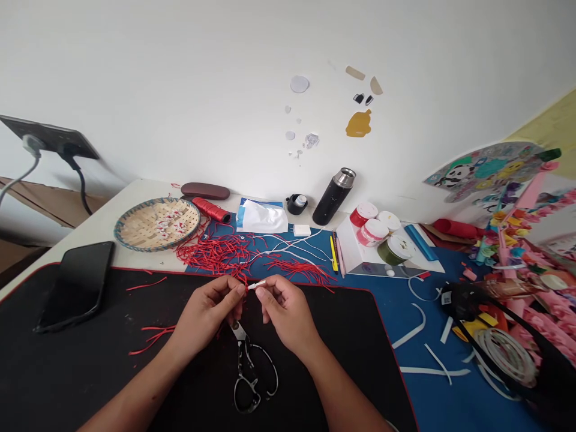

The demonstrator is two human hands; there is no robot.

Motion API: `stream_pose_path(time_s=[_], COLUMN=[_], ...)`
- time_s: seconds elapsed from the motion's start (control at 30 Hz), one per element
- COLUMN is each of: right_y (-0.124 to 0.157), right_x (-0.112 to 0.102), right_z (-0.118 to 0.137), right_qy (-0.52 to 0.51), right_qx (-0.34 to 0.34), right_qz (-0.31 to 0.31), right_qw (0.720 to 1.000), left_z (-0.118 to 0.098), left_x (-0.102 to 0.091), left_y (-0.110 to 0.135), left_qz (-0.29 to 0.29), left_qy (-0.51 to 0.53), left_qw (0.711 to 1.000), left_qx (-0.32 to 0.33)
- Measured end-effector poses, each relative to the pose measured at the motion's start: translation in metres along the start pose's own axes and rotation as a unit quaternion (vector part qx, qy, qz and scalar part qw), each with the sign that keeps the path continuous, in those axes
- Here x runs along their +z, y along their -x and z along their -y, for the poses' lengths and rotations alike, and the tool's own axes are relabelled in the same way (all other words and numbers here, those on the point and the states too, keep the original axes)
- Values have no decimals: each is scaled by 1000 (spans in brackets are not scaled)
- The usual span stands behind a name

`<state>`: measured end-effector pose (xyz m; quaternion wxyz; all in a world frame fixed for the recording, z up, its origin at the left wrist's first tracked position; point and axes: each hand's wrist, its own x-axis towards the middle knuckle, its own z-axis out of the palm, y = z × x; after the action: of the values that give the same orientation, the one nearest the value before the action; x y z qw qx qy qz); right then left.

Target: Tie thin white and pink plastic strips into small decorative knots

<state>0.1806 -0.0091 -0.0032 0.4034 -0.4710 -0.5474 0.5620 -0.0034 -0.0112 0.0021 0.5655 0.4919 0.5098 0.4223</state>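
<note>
Over the black mat [324, 336], my left hand [211, 306] pinches a bit of red cord at one end of a small white strip [257, 285]. The thumb and fingers of my right hand [283, 306] close on the strip's other end. Whether the strip is paper or tape I cannot tell. Below my hands lies a pair of scissors [246, 366] with dark handles, its blades partly covered by my left hand. A heap of cut red cords [218, 255] spreads just beyond my fingers, and another bunch of red cords [299, 270] lies to its right.
At the back left stand a woven basket [128, 237] with small red-and-white pieces and a red thread spool [210, 210]. A phone [76, 285] lies left. Further right are a black flask [333, 197], pens [333, 255], lidded tubs [373, 231] and white strips [434, 371].
</note>
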Motion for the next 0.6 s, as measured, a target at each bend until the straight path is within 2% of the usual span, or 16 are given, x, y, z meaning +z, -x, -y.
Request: stream_pose_path(time_s=[0.23, 0.6], right_y=[0, 1], right_x=[0, -2], right_z=[4, 5], right_qy=[24, 32], right_qx=[-9, 10], right_qz=[-9, 6], right_qw=[1000, 999], left_z=[1, 2], left_x=[4, 2], left_y=[2, 1], left_qz=[27, 7], left_qy=[-12, 10], left_qw=[1000, 1000], left_qx=[-8, 3])
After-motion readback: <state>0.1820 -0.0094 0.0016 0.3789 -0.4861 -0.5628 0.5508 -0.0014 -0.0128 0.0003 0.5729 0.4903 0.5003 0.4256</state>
